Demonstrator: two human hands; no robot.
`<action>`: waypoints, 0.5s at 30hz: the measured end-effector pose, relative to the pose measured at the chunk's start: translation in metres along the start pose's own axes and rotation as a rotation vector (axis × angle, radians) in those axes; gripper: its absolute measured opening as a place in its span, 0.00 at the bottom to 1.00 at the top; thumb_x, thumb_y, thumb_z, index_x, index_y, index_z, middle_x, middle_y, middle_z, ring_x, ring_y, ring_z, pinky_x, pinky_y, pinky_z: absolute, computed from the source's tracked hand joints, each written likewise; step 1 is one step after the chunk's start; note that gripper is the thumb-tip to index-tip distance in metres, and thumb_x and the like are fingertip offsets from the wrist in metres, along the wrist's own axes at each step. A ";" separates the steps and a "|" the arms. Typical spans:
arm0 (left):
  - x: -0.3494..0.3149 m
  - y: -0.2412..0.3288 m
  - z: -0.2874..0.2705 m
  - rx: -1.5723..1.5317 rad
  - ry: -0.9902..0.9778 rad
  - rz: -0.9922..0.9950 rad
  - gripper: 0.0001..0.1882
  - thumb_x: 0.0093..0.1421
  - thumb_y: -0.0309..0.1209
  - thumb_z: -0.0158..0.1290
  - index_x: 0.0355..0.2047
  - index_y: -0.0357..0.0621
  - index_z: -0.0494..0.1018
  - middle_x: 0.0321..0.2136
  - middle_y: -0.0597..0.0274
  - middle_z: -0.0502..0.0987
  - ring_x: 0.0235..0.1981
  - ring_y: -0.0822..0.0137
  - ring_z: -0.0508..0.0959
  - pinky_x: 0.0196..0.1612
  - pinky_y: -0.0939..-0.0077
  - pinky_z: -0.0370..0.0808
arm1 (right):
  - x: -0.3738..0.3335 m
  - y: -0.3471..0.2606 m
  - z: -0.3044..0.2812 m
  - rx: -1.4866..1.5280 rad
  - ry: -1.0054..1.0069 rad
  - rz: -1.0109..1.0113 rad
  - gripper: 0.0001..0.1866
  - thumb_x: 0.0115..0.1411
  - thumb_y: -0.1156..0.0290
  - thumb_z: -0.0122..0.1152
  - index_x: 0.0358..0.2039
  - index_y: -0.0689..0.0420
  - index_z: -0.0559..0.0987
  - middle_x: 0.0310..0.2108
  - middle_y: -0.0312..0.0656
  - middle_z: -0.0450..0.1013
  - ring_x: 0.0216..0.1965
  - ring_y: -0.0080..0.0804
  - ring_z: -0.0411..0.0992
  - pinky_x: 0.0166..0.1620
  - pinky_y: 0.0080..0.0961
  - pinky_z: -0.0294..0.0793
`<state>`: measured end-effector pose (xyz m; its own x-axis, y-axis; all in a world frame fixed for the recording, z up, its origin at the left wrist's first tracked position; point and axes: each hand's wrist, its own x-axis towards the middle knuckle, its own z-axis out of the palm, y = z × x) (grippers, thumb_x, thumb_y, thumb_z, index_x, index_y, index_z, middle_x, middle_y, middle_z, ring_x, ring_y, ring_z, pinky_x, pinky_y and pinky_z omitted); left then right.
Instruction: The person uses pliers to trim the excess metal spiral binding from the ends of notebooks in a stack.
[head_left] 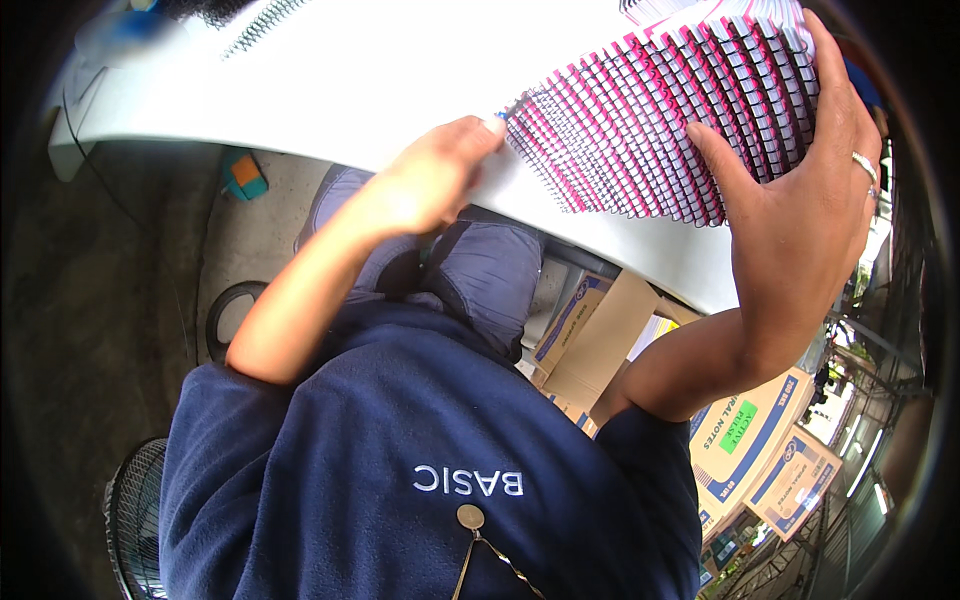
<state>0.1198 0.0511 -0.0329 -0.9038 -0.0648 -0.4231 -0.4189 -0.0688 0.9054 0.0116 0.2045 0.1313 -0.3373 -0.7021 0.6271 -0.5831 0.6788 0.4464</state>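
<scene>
- Nearest to the camera is the person's own body in a dark blue shirt (400, 480), with grey trousers (480, 270) seen below the edge of the bench.
- Beside the legs stand some cardboard boxes (745, 440), brown with blue and white print, and a round black fan (135, 520) is at the lower left on the concrete floor (130, 260).
- The left hand (430, 180) reaches to the front edge of the white bench (330, 80). Its grip is nearly closed, the fingertips pinching at the left end of the row of notebooks; I cannot tell if it holds one coil or only touches it.
- The row of pink spiral-bound notebooks (650, 130) lies on the bench, between the two hands. Its long axis runs from the left hand up and to the right, with the black wire coils turned toward the person.
- The right hand (810, 210) is open wide and flat, the palm pressed against the right end of the row, the thumb in front and the fingers over the top. A ring is on one finger.
- Farther back on the bench, at the upper left, a loose black spiral coil (262, 25) lies well apart from the hands.
</scene>
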 end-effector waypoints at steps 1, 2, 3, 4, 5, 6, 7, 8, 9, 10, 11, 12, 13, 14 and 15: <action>-0.001 -0.001 0.013 0.542 0.375 0.203 0.28 0.66 0.52 0.33 0.45 0.38 0.69 0.20 0.57 0.72 0.26 0.68 0.76 0.30 0.76 0.71 | 0.002 -0.002 -0.001 -0.014 -0.007 -0.003 0.47 0.27 0.77 0.69 0.55 0.56 0.66 0.48 0.49 0.66 0.49 0.45 0.67 0.53 0.34 0.66; -0.002 0.001 0.016 0.640 0.382 0.159 0.27 0.67 0.51 0.33 0.45 0.39 0.68 0.23 0.56 0.73 0.29 0.67 0.77 0.31 0.75 0.72 | 0.004 -0.003 -0.001 -0.028 -0.020 -0.004 0.47 0.27 0.77 0.69 0.55 0.56 0.66 0.48 0.49 0.66 0.49 0.45 0.67 0.53 0.33 0.66; -0.004 0.003 0.016 0.738 0.388 0.115 0.27 0.67 0.50 0.33 0.46 0.39 0.68 0.26 0.54 0.75 0.32 0.66 0.78 0.33 0.75 0.72 | 0.005 -0.004 -0.001 -0.041 -0.031 -0.006 0.47 0.27 0.78 0.69 0.55 0.56 0.66 0.48 0.49 0.66 0.49 0.45 0.67 0.53 0.33 0.66; -0.003 0.003 0.014 0.435 0.241 0.066 0.27 0.67 0.50 0.33 0.47 0.38 0.68 0.29 0.52 0.75 0.35 0.63 0.78 0.35 0.72 0.73 | 0.004 -0.002 -0.001 -0.052 -0.038 -0.002 0.47 0.27 0.78 0.69 0.55 0.56 0.66 0.48 0.49 0.66 0.49 0.45 0.67 0.53 0.33 0.66; -0.001 0.000 0.008 0.131 0.093 0.018 0.28 0.67 0.51 0.32 0.48 0.38 0.67 0.32 0.50 0.76 0.38 0.60 0.78 0.37 0.69 0.74 | 0.004 0.000 -0.002 -0.065 -0.045 0.005 0.47 0.27 0.78 0.69 0.55 0.56 0.66 0.48 0.49 0.66 0.49 0.45 0.67 0.53 0.33 0.66; 0.001 -0.002 0.004 -0.172 -0.057 -0.032 0.29 0.67 0.51 0.31 0.49 0.38 0.67 0.36 0.48 0.76 0.41 0.56 0.78 0.40 0.66 0.75 | 0.004 0.002 -0.003 -0.079 -0.054 0.011 0.47 0.27 0.78 0.69 0.55 0.56 0.66 0.48 0.49 0.66 0.49 0.45 0.67 0.53 0.33 0.66; 0.002 -0.008 0.002 -0.386 -0.155 -0.041 0.30 0.67 0.52 0.31 0.50 0.38 0.66 0.36 0.49 0.76 0.41 0.56 0.78 0.41 0.64 0.76 | 0.003 0.002 -0.004 -0.081 -0.063 0.011 0.47 0.27 0.78 0.69 0.55 0.56 0.66 0.48 0.49 0.66 0.49 0.45 0.67 0.53 0.33 0.66; 0.003 -0.016 0.001 -0.600 -0.253 -0.050 0.30 0.67 0.52 0.30 0.51 0.38 0.65 0.36 0.50 0.76 0.41 0.55 0.78 0.41 0.62 0.76 | 0.003 0.002 -0.004 -0.084 -0.080 0.017 0.47 0.27 0.78 0.69 0.55 0.56 0.66 0.48 0.49 0.66 0.49 0.45 0.67 0.53 0.33 0.66; 0.004 -0.021 0.001 -0.816 -0.350 -0.058 0.31 0.67 0.53 0.29 0.52 0.37 0.65 0.36 0.50 0.75 0.41 0.54 0.78 0.42 0.60 0.76 | 0.003 0.002 -0.004 -0.072 -0.076 0.014 0.47 0.27 0.78 0.69 0.55 0.56 0.66 0.48 0.49 0.66 0.49 0.45 0.67 0.53 0.33 0.66; 0.004 -0.019 0.002 -0.904 -0.377 -0.079 0.33 0.66 0.54 0.28 0.54 0.37 0.63 0.33 0.51 0.74 0.41 0.55 0.78 0.43 0.59 0.77 | 0.003 0.002 -0.003 -0.062 -0.071 0.011 0.47 0.27 0.78 0.69 0.55 0.56 0.66 0.48 0.49 0.66 0.49 0.45 0.67 0.53 0.33 0.66; 0.005 -0.021 0.002 -0.948 -0.386 -0.087 0.33 0.66 0.54 0.28 0.54 0.37 0.63 0.32 0.52 0.74 0.40 0.55 0.78 0.43 0.58 0.77 | 0.003 0.002 -0.003 -0.052 -0.066 0.007 0.47 0.27 0.78 0.69 0.55 0.56 0.66 0.48 0.49 0.66 0.49 0.45 0.67 0.53 0.33 0.66; 0.006 -0.023 0.002 -0.992 -0.394 -0.095 0.33 0.66 0.54 0.29 0.54 0.37 0.64 0.31 0.52 0.74 0.39 0.56 0.78 0.43 0.58 0.77 | 0.003 0.001 -0.001 -0.049 -0.061 0.005 0.47 0.27 0.78 0.69 0.55 0.56 0.66 0.48 0.49 0.66 0.49 0.45 0.67 0.53 0.33 0.66; 0.007 -0.024 0.001 -1.033 -0.405 -0.102 0.33 0.66 0.55 0.29 0.54 0.37 0.64 0.31 0.53 0.73 0.38 0.56 0.78 0.43 0.58 0.77 | 0.003 0.002 -0.001 -0.050 -0.056 0.006 0.47 0.27 0.78 0.69 0.55 0.56 0.66 0.48 0.49 0.66 0.49 0.45 0.67 0.52 0.33 0.66; 0.008 -0.025 0.000 -1.027 -0.415 -0.104 0.33 0.66 0.54 0.29 0.53 0.37 0.64 0.30 0.54 0.73 0.37 0.56 0.78 0.42 0.58 0.77 | 0.003 0.002 0.000 -0.058 -0.050 0.009 0.47 0.27 0.78 0.69 0.55 0.56 0.66 0.48 0.49 0.66 0.49 0.45 0.67 0.52 0.33 0.66; 0.008 -0.025 -0.001 -1.022 -0.424 -0.105 0.32 0.66 0.54 0.29 0.52 0.37 0.65 0.29 0.55 0.73 0.36 0.57 0.78 0.41 0.59 0.77 | 0.002 0.003 0.000 -0.055 -0.049 0.013 0.47 0.27 0.78 0.69 0.55 0.56 0.66 0.48 0.49 0.66 0.49 0.45 0.67 0.52 0.33 0.67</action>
<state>0.1232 0.0516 -0.0595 -0.9065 0.3218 -0.2733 -0.4023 -0.8547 0.3281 0.0096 0.2047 0.1343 -0.3811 -0.7019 0.6017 -0.5373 0.6978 0.4737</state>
